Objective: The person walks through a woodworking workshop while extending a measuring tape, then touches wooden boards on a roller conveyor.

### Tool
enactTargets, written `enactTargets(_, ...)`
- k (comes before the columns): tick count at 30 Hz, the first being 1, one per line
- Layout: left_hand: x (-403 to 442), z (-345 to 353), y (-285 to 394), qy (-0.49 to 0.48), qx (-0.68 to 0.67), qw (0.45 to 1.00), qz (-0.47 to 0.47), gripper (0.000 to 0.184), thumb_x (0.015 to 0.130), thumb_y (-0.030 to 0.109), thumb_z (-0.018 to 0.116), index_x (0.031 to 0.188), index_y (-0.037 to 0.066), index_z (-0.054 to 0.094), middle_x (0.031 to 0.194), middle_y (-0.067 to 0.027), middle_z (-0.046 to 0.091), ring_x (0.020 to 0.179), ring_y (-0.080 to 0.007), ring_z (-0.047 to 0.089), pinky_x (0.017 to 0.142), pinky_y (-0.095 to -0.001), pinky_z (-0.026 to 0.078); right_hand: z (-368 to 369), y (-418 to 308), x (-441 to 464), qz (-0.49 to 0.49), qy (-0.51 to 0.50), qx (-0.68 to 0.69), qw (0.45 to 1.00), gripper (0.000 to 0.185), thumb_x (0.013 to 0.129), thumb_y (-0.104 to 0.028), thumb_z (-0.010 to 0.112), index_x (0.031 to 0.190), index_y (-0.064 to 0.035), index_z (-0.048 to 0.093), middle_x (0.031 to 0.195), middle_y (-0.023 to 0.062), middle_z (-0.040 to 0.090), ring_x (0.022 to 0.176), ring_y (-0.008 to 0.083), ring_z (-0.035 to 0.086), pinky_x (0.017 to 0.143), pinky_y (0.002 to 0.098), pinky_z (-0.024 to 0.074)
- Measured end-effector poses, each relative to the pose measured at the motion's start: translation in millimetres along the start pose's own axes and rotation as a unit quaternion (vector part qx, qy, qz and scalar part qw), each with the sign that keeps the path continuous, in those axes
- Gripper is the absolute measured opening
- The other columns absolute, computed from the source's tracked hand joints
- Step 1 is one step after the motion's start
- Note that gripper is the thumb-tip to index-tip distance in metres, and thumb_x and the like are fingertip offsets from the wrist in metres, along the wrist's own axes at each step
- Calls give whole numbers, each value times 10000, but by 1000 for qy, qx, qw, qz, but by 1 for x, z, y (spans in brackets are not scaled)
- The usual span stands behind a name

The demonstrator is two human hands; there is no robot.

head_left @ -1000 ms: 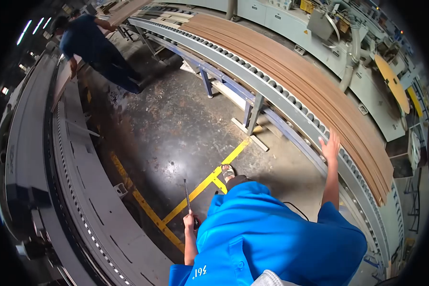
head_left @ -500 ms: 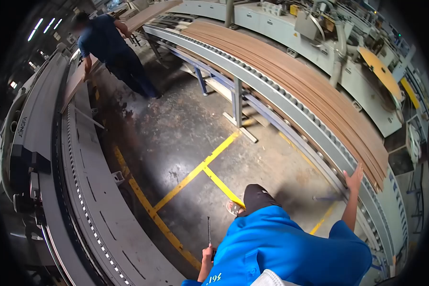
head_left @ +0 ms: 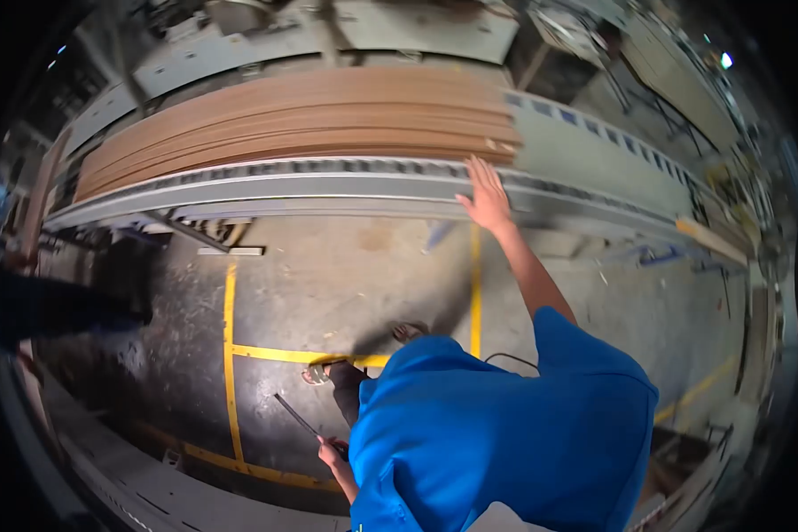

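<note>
My right hand (head_left: 488, 197) lies with spread fingers on the grey rail (head_left: 346, 184) of the roller conveyor, just below the right end of a stack of long brown boards (head_left: 328, 111). It holds nothing. Low in the view, my left hand (head_left: 332, 450) is closed around the end of a thin dark strip (head_left: 296, 414), which points up and to the left, away from my body. The part inside the fist is hidden.
Another person's dark-clothed legs (head_left: 71, 306) show at the left edge, near a brown board (head_left: 43, 199). Yellow lines (head_left: 230, 328) mark the floor. A long grey machine (head_left: 106, 452) runs along the lower left. Pale cabinets (head_left: 399, 27) stand behind the boards.
The view has swung right, bringing the conveyor nearly level across it. My right hand has stayed at the rail, by the boards' end. The other person has shifted to the left edge.
</note>
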State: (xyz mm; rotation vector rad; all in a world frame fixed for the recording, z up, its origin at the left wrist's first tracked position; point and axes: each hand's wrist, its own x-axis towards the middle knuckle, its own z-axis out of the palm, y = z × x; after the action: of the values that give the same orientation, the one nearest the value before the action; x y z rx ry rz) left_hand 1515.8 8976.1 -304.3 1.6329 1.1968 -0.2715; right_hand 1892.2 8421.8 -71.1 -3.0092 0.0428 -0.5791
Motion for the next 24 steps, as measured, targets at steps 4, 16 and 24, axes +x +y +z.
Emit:
enactTargets(4,-91,31,46,-30,79,996,21,516,870,356,368,661,-46,614,532,-85,559,520,-156,521,526,-269,411,-19,83,-19,22,25,60,998,668,693,-278,616,1241,-50,312,1282,145,314,1212,274,258,1008,406,178)
enactTargets(16,-205,135,-96,-1,101,992,73,551,866,416,346,661,-9,630,504,-87,540,484,-172,495,485,-307,395,-55,254,-115,57,48,-18,997,706,641,-337,655,1238,-135,338,1256,118,336,1187,275,275,980,477,170)
enactTargets(24,-285,238,-109,-104,190,968,129,518,847,392,380,635,-13,625,578,-91,586,555,-181,546,536,-337,425,-52,252,-105,9,-18,73,997,816,574,-428,683,1250,-144,323,1257,128,335,1197,309,252,964,542,155)
